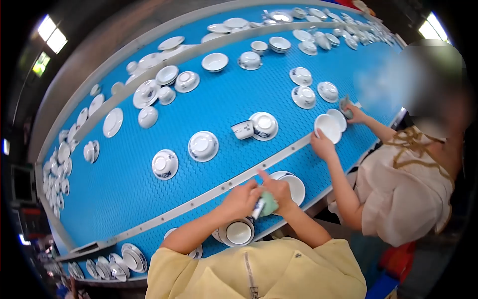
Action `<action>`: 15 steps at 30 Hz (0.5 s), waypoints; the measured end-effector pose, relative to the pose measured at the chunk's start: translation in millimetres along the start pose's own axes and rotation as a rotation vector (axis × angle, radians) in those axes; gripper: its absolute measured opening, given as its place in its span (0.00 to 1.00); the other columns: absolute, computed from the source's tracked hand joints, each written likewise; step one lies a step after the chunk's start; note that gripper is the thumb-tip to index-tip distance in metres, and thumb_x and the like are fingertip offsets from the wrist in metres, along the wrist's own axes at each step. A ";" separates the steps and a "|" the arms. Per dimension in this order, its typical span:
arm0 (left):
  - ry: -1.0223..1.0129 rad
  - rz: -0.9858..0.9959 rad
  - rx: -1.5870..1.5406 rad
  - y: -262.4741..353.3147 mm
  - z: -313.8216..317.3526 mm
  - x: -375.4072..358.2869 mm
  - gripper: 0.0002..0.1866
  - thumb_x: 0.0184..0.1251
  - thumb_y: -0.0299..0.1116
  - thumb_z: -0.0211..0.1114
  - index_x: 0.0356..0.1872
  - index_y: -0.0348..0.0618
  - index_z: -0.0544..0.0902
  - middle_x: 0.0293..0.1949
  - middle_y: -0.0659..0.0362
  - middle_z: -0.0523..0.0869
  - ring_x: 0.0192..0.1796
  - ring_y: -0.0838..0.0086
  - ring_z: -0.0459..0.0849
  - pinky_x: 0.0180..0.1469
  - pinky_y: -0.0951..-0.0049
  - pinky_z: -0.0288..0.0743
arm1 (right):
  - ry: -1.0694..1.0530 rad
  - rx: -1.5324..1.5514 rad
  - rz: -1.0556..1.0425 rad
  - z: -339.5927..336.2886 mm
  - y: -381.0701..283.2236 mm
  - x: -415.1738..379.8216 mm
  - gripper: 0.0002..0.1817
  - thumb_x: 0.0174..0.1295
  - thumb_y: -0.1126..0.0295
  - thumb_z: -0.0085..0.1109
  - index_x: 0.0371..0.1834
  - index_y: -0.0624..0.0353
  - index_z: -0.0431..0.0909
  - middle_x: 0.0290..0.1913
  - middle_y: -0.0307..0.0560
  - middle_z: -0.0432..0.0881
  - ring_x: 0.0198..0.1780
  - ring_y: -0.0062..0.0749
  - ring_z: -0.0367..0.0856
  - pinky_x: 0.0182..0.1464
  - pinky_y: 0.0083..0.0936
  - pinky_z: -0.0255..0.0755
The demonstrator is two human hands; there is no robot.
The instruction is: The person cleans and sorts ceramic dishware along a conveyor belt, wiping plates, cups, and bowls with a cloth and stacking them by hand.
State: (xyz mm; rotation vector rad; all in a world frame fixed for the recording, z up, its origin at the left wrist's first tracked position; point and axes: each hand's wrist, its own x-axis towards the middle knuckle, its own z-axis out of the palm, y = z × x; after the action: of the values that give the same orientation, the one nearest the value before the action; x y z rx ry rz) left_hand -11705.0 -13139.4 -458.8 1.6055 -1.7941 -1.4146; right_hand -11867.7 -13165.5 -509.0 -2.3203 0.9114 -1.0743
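My left hand (242, 200) is closed near the belt's dividing rail, its fingers against a small white piece with blue marking (258, 209) whose kind I cannot make out. Right beside it, my right hand (279, 191) is closed round a pale green cloth (269, 203), one finger pointing out. The cloth and the small piece touch between the hands. Partly hidden behind my right hand is a white bowl (297, 189). Below my hands, close to my body, stands another white bowl with a dark rim line (239, 232).
On my right a co-worker holds a white bowl (327, 128) and a grey cloth (345, 107). A metal rail (209, 194) divides the blue belt (239, 174). Several upturned bowls and a tilted cup (242, 130) lie beyond it. Stacked dishes (133, 257) stand at lower left.
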 end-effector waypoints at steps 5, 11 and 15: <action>0.362 0.769 0.250 21.5 15.0 34.8 0.19 0.56 0.44 0.58 0.42 0.38 0.73 0.40 0.48 0.79 0.34 0.54 0.80 0.37 0.63 0.74 | 0.084 1.107 0.817 -1.3 -15.3 -32.4 0.32 0.51 0.62 0.64 0.58 0.59 0.64 0.41 0.40 0.75 0.44 0.23 0.74 0.46 0.20 0.69; 0.528 0.234 0.299 9.2 11.7 89.2 0.33 0.56 0.49 0.60 0.57 0.38 0.63 0.50 0.44 0.72 0.46 0.52 0.77 0.45 0.59 0.73 | 0.108 0.630 0.510 -79.1 79.1 -50.5 0.27 0.50 0.54 0.63 0.47 0.59 0.70 0.38 0.45 0.80 0.38 0.37 0.80 0.40 0.26 0.73; 0.626 -0.302 0.303 -11.1 -35.7 146.9 0.37 0.50 0.53 0.65 0.57 0.40 0.67 0.52 0.45 0.72 0.43 0.51 0.79 0.41 0.58 0.75 | -0.324 0.049 0.840 -121.9 93.0 -53.7 0.25 0.41 0.64 0.68 0.43 0.58 0.71 0.38 0.56 0.78 0.42 0.51 0.78 0.41 0.33 0.71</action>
State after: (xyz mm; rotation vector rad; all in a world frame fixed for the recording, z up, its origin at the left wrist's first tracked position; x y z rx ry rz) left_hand -11714.8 -13284.2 -502.9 2.2319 -1.4707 -0.6228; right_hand -12025.3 -13204.1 -518.3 -1.6905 1.4847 -0.3490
